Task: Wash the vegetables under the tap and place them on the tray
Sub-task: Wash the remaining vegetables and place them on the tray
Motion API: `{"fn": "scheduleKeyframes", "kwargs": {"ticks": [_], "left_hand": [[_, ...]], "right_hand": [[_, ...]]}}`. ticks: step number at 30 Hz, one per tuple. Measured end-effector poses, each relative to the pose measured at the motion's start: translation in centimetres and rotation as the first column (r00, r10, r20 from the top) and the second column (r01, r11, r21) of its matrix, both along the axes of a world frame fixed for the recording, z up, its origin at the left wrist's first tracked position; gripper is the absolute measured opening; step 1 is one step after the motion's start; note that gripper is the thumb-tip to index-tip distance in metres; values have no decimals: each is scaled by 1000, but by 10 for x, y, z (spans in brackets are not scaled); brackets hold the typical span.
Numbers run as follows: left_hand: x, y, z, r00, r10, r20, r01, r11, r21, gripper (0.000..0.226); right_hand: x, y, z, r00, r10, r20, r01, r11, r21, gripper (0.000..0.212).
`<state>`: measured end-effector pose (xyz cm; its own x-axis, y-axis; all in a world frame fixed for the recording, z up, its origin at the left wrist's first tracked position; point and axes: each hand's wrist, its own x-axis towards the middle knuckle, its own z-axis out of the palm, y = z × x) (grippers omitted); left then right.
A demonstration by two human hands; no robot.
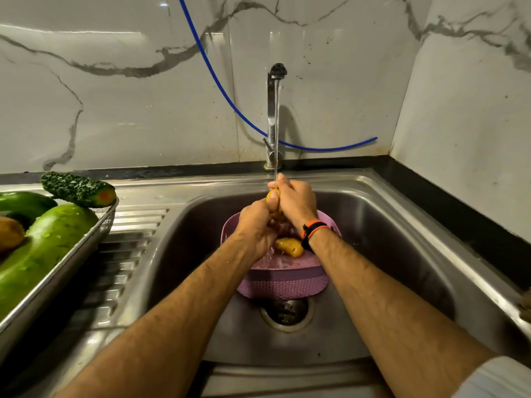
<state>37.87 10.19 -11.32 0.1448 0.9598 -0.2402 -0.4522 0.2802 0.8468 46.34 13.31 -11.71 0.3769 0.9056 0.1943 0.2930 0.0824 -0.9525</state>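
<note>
Both hands hold one yellow potato under the running tap, above the sink. My left hand grips it from the left and my right hand wraps it from the right, so most of it is hidden. Below them a pink plastic strainer basket sits in the sink basin with a second potato lying in it. At the left, a steel tray holds a bitter gourd, a large green gourd, another green vegetable and a brown potato.
A ridged steel drainboard lies between tray and basin. The open drain is just in front of the basket. A blue hose hangs across the marble wall behind the tap. Black counter edging runs along the right.
</note>
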Motion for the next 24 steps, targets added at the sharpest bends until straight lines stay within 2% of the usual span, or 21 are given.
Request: {"fn": "scheduleKeyframes", "kwargs": {"ticks": [5, 9, 11, 12, 14, 16, 20, 22, 24], "left_hand": [[-2, 1, -1, 997, -1, 74, -2, 999, 38, 25], [-3, 0, -3, 988, 153, -9, -151, 980, 133, 40], [-5, 0, -4, 990, 141, -30, -136, 982, 129, 45], [-6, 1, -4, 994, 103, -22, -100, 989, 113, 47], [-6, 3, -1, 1000, 29, -6, -28, 995, 98, 52], [-2, 2, 1, 999, 48, -4, -47, 993, 104, 50], [-1, 0, 2, 979, 204, 22, -205, 976, 73, 47], [-10, 4, 1, 989, 133, 61, -135, 990, 29, 51], [-18, 6, 3, 997, 16, 79, -19, 999, 33, 53]], "right_hand": [[-7, -1, 5, 996, -90, 5, 89, 993, 78, 39], [-11, -4, 2, 992, 42, 118, -53, 995, 87, 28], [-13, -1, 1, 985, 102, 136, -107, 994, 29, 28], [-12, 0, 3, 988, 107, 108, -107, 994, -2, 27], [-6, 4, 7, 992, 113, -54, -116, 992, -45, 20], [-5, 1, 8, 984, 93, -151, -101, 994, -43, 19], [-24, -9, 1, 999, 47, -22, -46, 998, 45, 29], [-30, -9, 6, 999, 34, -34, -33, 999, 27, 27], [-24, -4, 13, 990, 37, -136, -40, 999, -22, 20]]}}
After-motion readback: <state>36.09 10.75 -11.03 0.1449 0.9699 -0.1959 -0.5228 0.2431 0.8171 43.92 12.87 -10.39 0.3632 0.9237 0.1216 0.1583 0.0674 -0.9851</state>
